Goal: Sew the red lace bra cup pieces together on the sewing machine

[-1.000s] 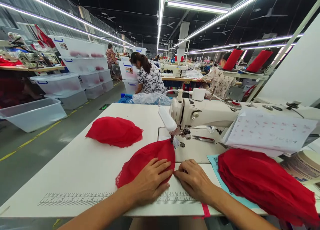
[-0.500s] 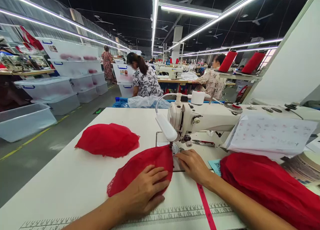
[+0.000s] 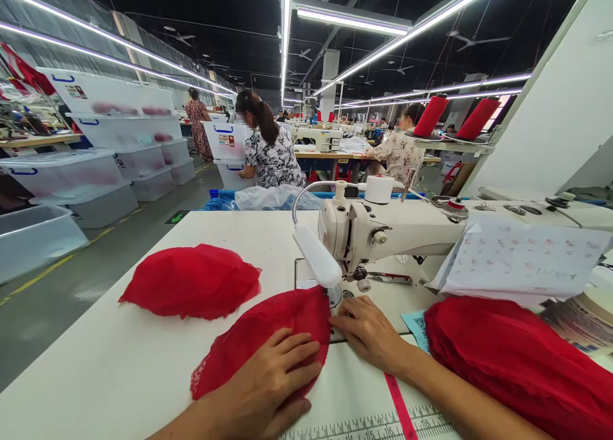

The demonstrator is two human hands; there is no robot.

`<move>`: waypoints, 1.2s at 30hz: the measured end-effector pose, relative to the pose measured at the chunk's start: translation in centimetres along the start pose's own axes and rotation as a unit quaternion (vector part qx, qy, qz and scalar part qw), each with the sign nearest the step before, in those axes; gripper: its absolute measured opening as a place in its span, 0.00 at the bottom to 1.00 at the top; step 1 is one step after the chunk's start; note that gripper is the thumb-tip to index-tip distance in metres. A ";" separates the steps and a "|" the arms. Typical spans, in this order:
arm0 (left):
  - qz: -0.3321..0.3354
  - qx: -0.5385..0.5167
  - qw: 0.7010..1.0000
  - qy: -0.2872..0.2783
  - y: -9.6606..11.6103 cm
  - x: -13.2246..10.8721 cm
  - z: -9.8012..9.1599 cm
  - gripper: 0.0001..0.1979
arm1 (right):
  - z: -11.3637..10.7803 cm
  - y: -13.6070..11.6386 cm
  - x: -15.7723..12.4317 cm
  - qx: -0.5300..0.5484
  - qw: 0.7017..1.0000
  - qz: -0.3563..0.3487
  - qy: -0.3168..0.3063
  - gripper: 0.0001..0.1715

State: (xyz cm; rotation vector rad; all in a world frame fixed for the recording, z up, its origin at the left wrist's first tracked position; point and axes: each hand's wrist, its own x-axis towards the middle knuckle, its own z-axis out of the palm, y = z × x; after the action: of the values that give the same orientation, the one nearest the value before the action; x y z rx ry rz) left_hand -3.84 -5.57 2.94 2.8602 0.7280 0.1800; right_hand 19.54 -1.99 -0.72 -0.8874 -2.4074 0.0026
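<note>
A red fabric piece [image 3: 253, 328] lies on the white table [image 3: 86, 357], its tip under the needle area of the sewing machine [image 3: 393, 226]. My left hand [image 3: 278, 379] rests flat on that piece with fingers spread. Beside its right edge, close to the needle plate, my right hand [image 3: 366, 331] has its fingers bent together, the fingertips at the fabric's edge; whether they pinch it is too small to tell. Another red piece [image 3: 191, 280] lies apart at the left. A red fabric pile [image 3: 507, 350] sits right of my right forearm.
A white lamp [image 3: 317, 256] hangs beside the machine head. Small snips [image 3: 390, 278] lie on the machine bed. Printed sheets [image 3: 527, 255] lean against the machine arm. Red thread cones [image 3: 431, 116] stand behind. Plastic bins [image 3: 110, 133] and several people are further off.
The camera view has shifted slightly. My right hand's fingers have drawn in closer together at the fabric's edge. My left hand still lies on the piece.
</note>
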 end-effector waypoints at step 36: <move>0.014 -0.010 1.000 0.009 -0.4 -0.1 0.1 0.25 | -0.4 -0.1 -0.1 -0.045 0.998 -0.037 -0.024 0.15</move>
State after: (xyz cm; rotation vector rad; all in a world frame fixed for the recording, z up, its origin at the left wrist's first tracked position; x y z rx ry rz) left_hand -4.04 -5.27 2.73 2.8548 0.6857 0.2169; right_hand 19.77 -2.24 -0.44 -0.8474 -2.5016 -0.1154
